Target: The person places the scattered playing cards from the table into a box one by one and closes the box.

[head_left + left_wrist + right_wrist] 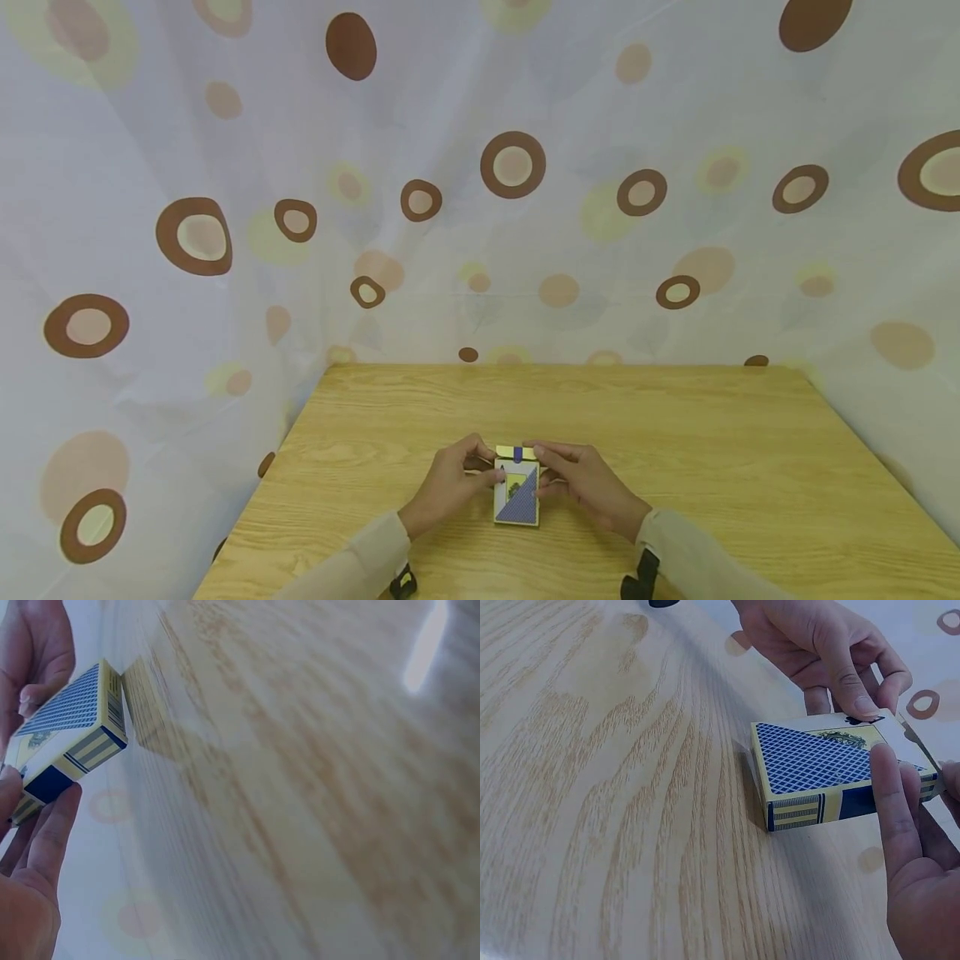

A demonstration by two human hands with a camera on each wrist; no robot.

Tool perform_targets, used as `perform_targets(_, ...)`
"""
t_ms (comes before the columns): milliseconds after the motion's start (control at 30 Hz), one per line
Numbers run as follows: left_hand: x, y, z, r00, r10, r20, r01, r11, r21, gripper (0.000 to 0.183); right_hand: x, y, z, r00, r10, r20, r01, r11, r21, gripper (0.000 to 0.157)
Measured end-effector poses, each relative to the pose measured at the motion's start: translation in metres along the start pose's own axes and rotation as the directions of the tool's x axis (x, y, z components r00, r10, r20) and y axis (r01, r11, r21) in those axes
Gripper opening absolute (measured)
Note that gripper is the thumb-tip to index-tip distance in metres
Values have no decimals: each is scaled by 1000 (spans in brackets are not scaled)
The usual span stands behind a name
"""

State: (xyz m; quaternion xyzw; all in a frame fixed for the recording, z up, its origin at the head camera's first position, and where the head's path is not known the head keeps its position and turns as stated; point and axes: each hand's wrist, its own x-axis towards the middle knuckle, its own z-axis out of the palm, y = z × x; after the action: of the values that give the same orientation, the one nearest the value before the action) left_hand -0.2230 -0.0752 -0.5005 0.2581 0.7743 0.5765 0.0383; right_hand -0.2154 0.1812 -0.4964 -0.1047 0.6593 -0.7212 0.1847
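Observation:
A playing card box (517,500), blue-checked and white with yellow edges, is held between both hands just over the table. My left hand (446,483) grips its left side; in the right wrist view the left thumb presses on the white part of the face (866,731). At the upper right corner, my right hand (592,487) pinches the box's yellow top flap (506,452), which stands raised from the body. Fingers of the right hand (922,877) also lie along the box's side. Whatever is inside the box cannot be seen.
A wood-grain table (637,417) spreads under the hands. Behind it and to its sides hangs a pale curtain (450,100) with brown and beige circles. Dark bands with devices sit on the left wrist (403,582) and the right wrist (640,577).

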Motion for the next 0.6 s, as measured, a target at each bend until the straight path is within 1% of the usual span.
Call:
perform_targets(100,0,1,0,1000,5,5,-5,1000,2,18,0,0,1,1000,-4,-3,4,1000,-24,50)
perform_targets(267,0,-1,0,1000,-6,-9,6,1000,7,20,-3,-2,4,1000,-15,-16,14,996,-89,48)
perform_targets(400,1,-1,-1,1000,7,0,-7,1000,9,19,-2,-2,5,999,-27,-31,24,995,-92,47)
perform_targets(500,2,-1,-2,1000,21,18,-21,1000,1,19,-1,-2,4,998,-21,-52,16,996,-90,48)
perform_targets(600,2,-2,-1,999,22,28,-22,1000,-13,19,-1,-2,3,998,-21,-67,15,996,-88,47)
